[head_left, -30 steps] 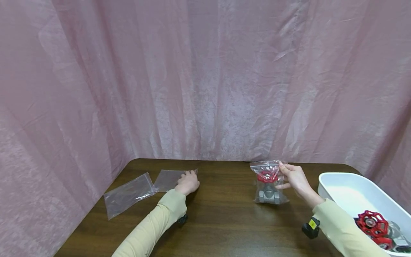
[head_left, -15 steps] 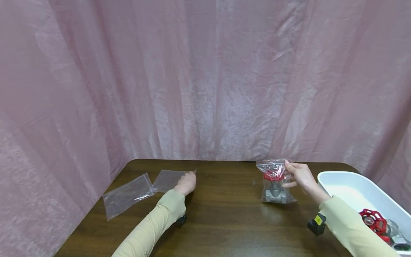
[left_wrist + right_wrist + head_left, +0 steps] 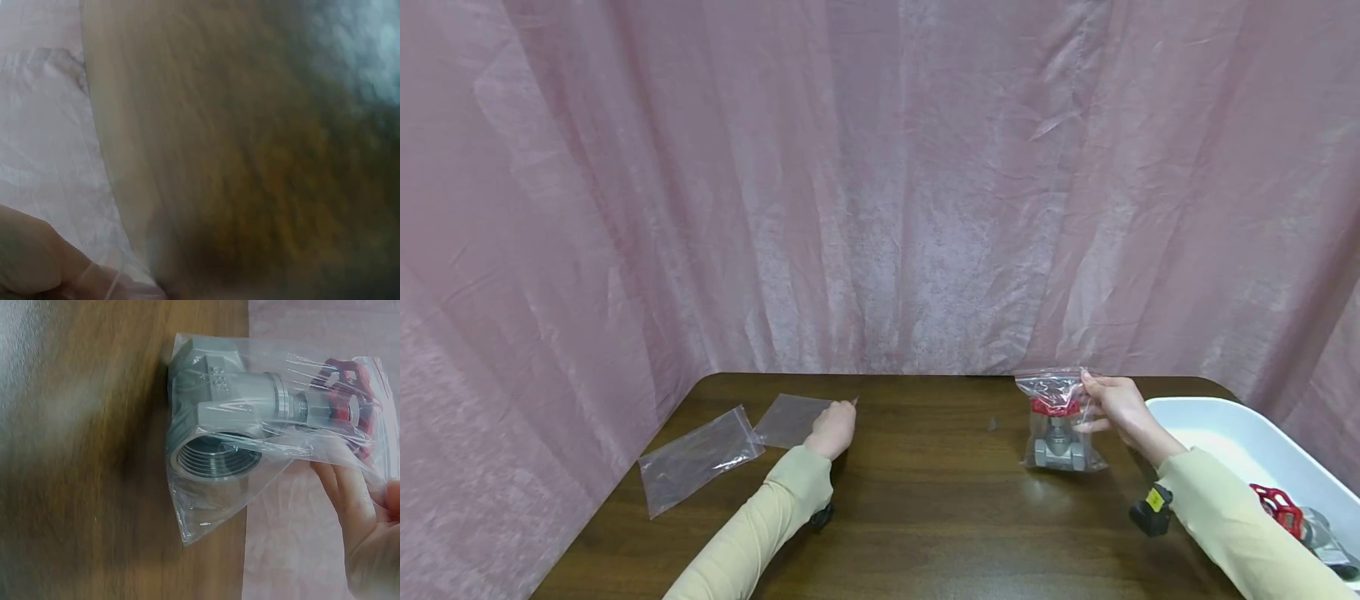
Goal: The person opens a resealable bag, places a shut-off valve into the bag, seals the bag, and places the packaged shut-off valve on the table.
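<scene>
On the right, my right hand (image 3: 1120, 410) pinches the upper corner of a clear zip bag (image 3: 1052, 383). Inside that bag is a grey metal valve (image 3: 215, 394) with a red handwheel (image 3: 1054, 407). It stands upright, handwheel on top, and the right wrist view shows its threaded opening through the plastic. At the back left, my left hand (image 3: 832, 428) pinches the right corner of a flat, clear plastic bag (image 3: 792, 418). Those fingertips are mostly hidden in the head view; the left wrist view catches a bit of plastic at the fingers (image 3: 94, 278).
Another flat zip bag (image 3: 696, 462) lies at the left, overlapping the pinched one. At the right edge stands a white bin (image 3: 1195, 417) holding a red-wheeled valve (image 3: 1277, 510), partly behind the right sleeve. A pink curtain (image 3: 880, 183) hangs behind the wooden table (image 3: 940, 500).
My right hand has moved rightward toward the bin with the bagged valve. My left fingers, spread over the flat bag before, have drawn together on its corner.
</scene>
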A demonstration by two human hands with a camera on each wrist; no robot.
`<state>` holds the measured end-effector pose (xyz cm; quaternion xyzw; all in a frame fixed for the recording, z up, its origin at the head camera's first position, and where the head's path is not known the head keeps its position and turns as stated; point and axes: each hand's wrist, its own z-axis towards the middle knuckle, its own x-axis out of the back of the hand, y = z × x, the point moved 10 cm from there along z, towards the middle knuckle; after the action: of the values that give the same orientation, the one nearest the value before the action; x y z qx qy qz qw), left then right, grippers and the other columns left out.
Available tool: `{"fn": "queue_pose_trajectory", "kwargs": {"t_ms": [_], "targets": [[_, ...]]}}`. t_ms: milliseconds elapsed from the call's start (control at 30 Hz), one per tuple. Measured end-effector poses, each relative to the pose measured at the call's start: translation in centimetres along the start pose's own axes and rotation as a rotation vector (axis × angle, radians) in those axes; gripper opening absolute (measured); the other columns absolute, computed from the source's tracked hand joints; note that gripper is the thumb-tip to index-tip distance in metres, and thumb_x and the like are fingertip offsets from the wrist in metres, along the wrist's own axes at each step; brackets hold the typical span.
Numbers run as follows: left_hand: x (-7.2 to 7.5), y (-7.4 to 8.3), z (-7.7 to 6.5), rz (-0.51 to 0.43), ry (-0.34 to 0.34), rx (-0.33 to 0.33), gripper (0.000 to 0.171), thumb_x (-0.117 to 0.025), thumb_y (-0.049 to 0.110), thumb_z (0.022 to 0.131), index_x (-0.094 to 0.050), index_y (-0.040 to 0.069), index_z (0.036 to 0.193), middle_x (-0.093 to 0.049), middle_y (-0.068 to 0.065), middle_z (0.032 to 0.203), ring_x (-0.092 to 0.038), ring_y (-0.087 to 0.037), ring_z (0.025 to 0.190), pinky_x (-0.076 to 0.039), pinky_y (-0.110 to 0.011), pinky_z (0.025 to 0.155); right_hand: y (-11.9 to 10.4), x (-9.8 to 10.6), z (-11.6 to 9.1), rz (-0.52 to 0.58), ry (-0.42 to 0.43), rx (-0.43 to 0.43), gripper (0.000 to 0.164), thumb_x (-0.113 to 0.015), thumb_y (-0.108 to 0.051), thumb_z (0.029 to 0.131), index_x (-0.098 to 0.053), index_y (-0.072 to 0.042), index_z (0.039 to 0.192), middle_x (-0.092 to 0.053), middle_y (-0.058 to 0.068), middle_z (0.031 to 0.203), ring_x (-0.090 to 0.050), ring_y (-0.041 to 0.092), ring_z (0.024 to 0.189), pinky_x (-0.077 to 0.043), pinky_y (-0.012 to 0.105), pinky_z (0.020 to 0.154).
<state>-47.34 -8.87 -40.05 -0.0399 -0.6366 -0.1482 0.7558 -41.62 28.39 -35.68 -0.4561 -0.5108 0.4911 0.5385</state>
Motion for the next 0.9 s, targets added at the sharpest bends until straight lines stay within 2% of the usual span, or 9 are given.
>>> {"fn": "queue_pose_trajectory", "kwargs": {"t_ms": [167, 367, 500, 700, 900], "targets": [[1.1, -0.1, -0.2, 0.003, 0.058, -0.034, 0.010, -0.051, -0.011, 0.086, -0.061, -0.008, 0.085, -0.056, -0.019, 0.077, -0.058, -0.033, 0.069, -0.050, -0.038, 0.055, 0.4, 0.2, 0.5, -0.027, -0.051, -0.012, 0.052, -0.030, -0.022, 0.100, -0.038, 0.029, 0.110, -0.059, 0.008, 0.081, -0.061, 0.018, 0.068, -0.050, 0.044, 0.061], [4.1, -0.1, -0.2, 0.010, 0.194, -0.052, 0.009, -0.050, -0.012, 0.085, -0.056, -0.009, 0.079, -0.053, -0.019, 0.068, -0.059, -0.033, 0.062, -0.049, -0.038, 0.050, 0.7, 0.8, 1.0, -0.029, -0.086, -0.041, 0.054, -0.028, -0.023, 0.100, -0.035, 0.030, 0.111, -0.061, 0.008, 0.081, -0.061, 0.020, 0.066, -0.051, 0.043, 0.062], [5.6, 0.2, -0.4, 0.036, 0.261, -0.059, 0.006, -0.053, -0.011, 0.084, -0.056, -0.009, 0.078, -0.053, -0.019, 0.066, -0.059, -0.032, 0.059, -0.049, -0.036, 0.048, 1.0, 1.2, 1.2, -0.039, -0.096, -0.064, 0.054, -0.025, -0.022, 0.100, -0.035, 0.030, 0.110, -0.061, 0.009, 0.080, -0.061, 0.019, 0.064, -0.051, 0.041, 0.061], [6.8, 0.6, -0.7, 0.054, 0.307, -0.047, 0.005, -0.055, -0.012, 0.082, -0.056, -0.009, 0.078, -0.055, -0.020, 0.067, -0.059, -0.033, 0.060, -0.049, -0.037, 0.047, 1.1, 1.5, 1.4, -0.076, -0.107, -0.081, 0.052, -0.025, -0.020, 0.101, -0.041, 0.029, 0.107, -0.061, 0.010, 0.079, -0.062, 0.021, 0.064, -0.051, 0.040, 0.059], [8.5, 1.7, -1.3, 0.073, 0.405, -0.115, 0.012, -0.056, -0.013, 0.081, -0.054, -0.007, 0.071, -0.053, -0.017, 0.062, -0.059, -0.031, 0.055, -0.047, -0.034, 0.043, 1.3, 2.3, 1.4, -0.118, -0.105, -0.115, 0.050, -0.025, -0.018, 0.101, -0.042, 0.029, 0.106, -0.061, 0.009, 0.080, -0.061, 0.021, 0.062, -0.051, 0.038, 0.057]]}}
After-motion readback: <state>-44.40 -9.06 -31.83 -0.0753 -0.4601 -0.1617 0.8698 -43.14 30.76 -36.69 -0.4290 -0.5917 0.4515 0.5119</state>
